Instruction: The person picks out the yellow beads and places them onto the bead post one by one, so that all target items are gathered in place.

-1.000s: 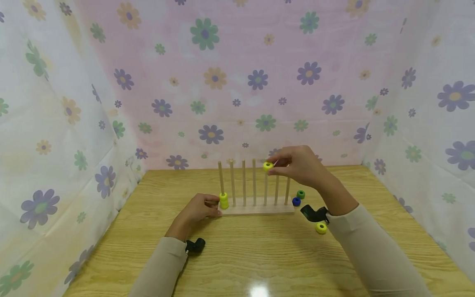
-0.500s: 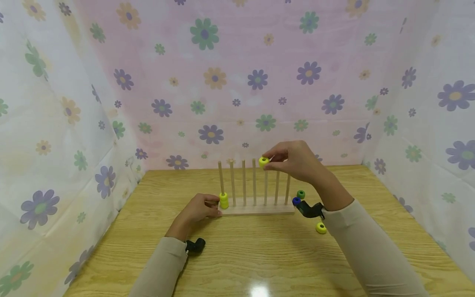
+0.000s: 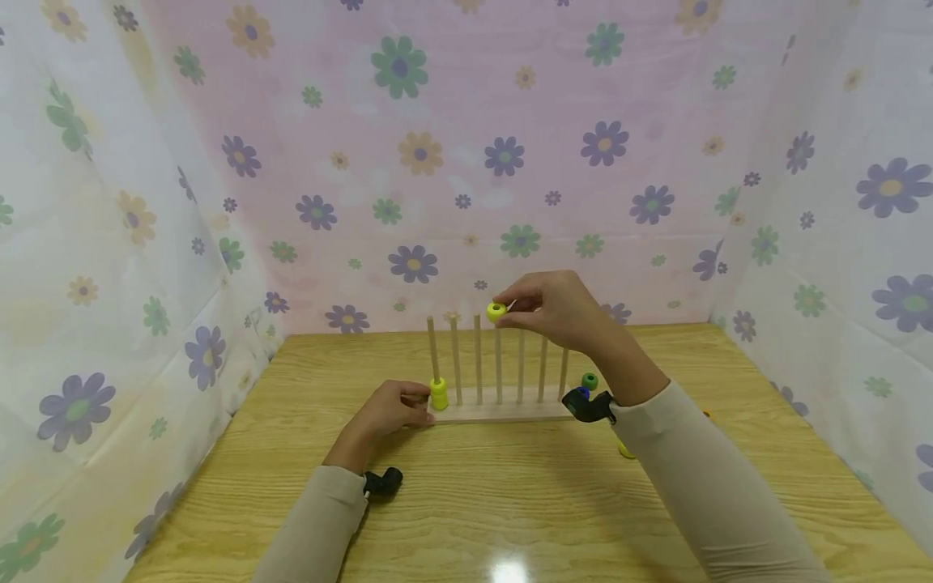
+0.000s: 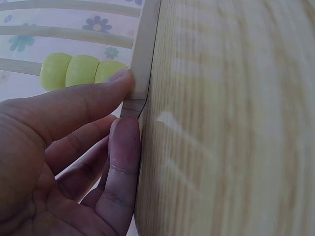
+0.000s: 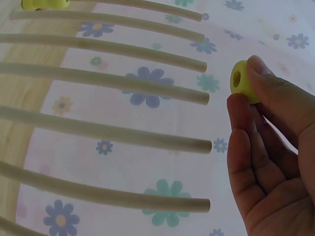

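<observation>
My right hand (image 3: 557, 308) pinches a yellow bead (image 5: 250, 93) between thumb and fingertips. In the head view this bead overlaps the top of the middle peg (image 3: 499, 364); the right wrist view has it apart from the peg tips, its hole facing them. The wooden peg rack (image 3: 510, 412) stands on the table, with several upright pegs in a row. Three yellow beads (image 4: 81, 71) are stacked at the foot of its leftmost peg. At that end, my left hand (image 3: 386, 411) holds the base, thumb against it beside the beads and fingers at its end.
Right of the rack lie a green bead (image 3: 590, 380) and a blue bead (image 3: 584, 393), the blue one partly covered by the wrist camera (image 3: 589, 406). Another yellow bead (image 3: 626, 451) shows beside the right sleeve, and a small orange bit (image 3: 706, 414) beyond it. Flowered cloth surrounds the table.
My right hand has carried the yellow bead leftward and slightly up, from the fifth peg to over the fourth. The left hand stays at the rack's end.
</observation>
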Available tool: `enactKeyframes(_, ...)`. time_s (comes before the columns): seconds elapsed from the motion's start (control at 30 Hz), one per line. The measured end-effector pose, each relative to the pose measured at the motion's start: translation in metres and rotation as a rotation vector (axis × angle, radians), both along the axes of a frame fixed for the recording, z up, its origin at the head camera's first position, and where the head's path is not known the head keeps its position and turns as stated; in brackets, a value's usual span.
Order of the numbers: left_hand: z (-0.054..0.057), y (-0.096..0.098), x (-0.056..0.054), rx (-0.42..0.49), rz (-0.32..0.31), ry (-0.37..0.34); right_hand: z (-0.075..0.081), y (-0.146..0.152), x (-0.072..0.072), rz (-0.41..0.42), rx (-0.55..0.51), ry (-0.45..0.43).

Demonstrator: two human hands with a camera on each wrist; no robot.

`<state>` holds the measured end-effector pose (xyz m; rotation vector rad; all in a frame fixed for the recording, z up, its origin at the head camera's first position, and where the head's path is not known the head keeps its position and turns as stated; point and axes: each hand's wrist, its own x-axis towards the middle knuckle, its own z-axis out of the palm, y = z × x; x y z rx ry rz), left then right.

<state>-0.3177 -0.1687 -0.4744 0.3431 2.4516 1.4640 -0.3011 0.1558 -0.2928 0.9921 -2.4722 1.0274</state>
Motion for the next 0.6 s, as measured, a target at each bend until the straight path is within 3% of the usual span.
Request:
enactKeyframes(0.43,0.005,0.000,0.002,-0.003,-0.008,0.003,0.001,-0.021,-0.005,-0.006,0.009,0.010)
enactKeyframes(0.6,0.005,0.000,0.002,0.007,-0.009,-0.001,0.001,-0.028,-0.005,0.007,-0.021,-0.024)
